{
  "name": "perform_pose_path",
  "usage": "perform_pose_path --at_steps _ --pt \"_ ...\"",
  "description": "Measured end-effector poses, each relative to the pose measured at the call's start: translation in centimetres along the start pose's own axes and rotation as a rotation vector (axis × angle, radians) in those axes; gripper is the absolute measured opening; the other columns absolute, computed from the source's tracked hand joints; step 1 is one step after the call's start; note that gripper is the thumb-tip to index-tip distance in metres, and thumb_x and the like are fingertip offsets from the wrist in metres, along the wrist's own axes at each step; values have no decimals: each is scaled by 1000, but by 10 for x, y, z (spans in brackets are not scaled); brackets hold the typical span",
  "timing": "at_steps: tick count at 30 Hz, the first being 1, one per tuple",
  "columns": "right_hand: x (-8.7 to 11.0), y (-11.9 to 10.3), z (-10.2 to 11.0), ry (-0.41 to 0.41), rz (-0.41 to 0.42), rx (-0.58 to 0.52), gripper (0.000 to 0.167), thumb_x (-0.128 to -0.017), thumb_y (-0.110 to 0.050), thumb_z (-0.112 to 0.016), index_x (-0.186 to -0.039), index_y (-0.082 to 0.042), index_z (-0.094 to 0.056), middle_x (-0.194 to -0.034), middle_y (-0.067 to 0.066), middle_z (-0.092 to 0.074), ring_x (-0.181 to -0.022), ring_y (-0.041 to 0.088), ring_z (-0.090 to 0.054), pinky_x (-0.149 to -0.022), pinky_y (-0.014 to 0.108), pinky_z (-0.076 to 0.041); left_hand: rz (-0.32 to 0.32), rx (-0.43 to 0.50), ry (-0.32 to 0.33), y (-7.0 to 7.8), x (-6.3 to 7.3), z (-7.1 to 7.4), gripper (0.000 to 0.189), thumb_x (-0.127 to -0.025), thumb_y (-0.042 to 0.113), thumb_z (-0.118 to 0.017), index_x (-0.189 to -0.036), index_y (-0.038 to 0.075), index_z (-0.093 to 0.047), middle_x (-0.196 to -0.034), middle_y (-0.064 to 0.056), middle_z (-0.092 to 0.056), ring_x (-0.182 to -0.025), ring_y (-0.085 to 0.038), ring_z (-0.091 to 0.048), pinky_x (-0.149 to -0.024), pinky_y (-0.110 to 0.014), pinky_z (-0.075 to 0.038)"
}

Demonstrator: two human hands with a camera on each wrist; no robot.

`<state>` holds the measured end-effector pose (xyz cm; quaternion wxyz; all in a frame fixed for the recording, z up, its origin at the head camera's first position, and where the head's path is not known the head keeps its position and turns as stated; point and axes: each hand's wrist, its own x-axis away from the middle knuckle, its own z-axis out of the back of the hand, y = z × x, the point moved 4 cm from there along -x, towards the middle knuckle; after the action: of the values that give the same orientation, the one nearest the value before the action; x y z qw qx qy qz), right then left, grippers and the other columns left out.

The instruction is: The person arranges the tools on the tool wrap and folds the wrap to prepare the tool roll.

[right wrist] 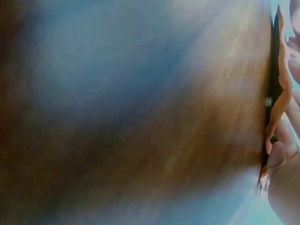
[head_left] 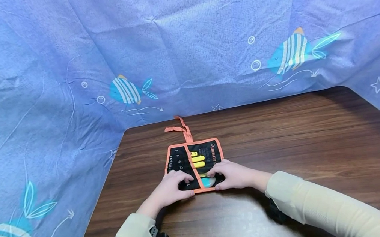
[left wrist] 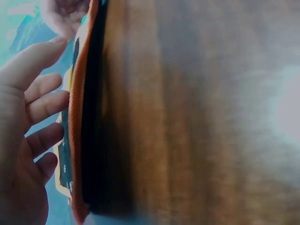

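A black fabric tool roll [head_left: 206, 149] with orange trim lies spread on the table, white numbers printed on its left part. Yellow-handled tools [head_left: 198, 161] show in its right part, and a teal and pale rounded object [head_left: 208, 182] sits near its front edge. My left hand [head_left: 173, 186] rests at the roll's front left, fingers loosely bent over it and thumb along the front edge. At the front right corner is my right hand [head_left: 232, 173], its fingers over the fabric and thumb by the orange edge [right wrist: 282, 93]. Both hands have thumb and fingers apart.
Orange tie straps [head_left: 185, 130] stretch from the roll's back edge. The dark wood table [head_left: 296, 135] extends to the right and front. A blue curtain [head_left: 196, 39] with fish prints hangs behind and along the sides.
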<state>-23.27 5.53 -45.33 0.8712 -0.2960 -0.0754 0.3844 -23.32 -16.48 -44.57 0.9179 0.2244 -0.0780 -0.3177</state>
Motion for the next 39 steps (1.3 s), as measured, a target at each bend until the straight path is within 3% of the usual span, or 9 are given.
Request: perform_pose_path --at_steps 11,17,24,27,39 --pt "2 -1 1 6 -5 -6 40 -83 -35 -68 -117 -14 -65 -113 -5 -62 -103 15 -49 -91 38 -38 -34 -97 71 2 5 -4 30 -81 40 -71 -104 23 -67 -98 14 -61 -90 -8 -48 -84 -36 -37" --pt "1 -7 10 37 -10 -29 36 -86 -35 -66 -116 -15 -65 -113 -6 -62 -105 14 -50 -92 39 -38 -56 -180 177 11 4 8 24 -82 39 -70 -99 21 -70 -95 11 -65 -89 -11 -50 -80 -36 -37" --pt "-5 -24 17 139 127 13 33 -85 -27 -67 -116 -14 -66 -112 -6 -63 -101 13 -49 -88 36 -38 -8 -224 289 13 -6 21 20 -81 34 -73 -94 19 -71 -91 8 -66 -87 -14 -52 -77 -36 -36" --pt "-4 -26 17 155 135 53 32 -85 -28 -66 -115 -18 -67 -112 -8 -63 -102 14 -48 -86 39 -34 13 -235 314 13 -11 23 18 -81 32 -73 -94 19 -71 -91 8 -66 -88 -14 -52 -76 -35 -36" --pt "-11 -19 17 156 -13 176 34 -85 -32 -66 -117 -22 -67 -113 -8 -64 -99 16 -44 -78 39 -29 55 -209 361 12 -18 18 11 -80 26 -75 -90 22 -70 -88 10 -63 -83 -13 -49 -75 -34 -34"
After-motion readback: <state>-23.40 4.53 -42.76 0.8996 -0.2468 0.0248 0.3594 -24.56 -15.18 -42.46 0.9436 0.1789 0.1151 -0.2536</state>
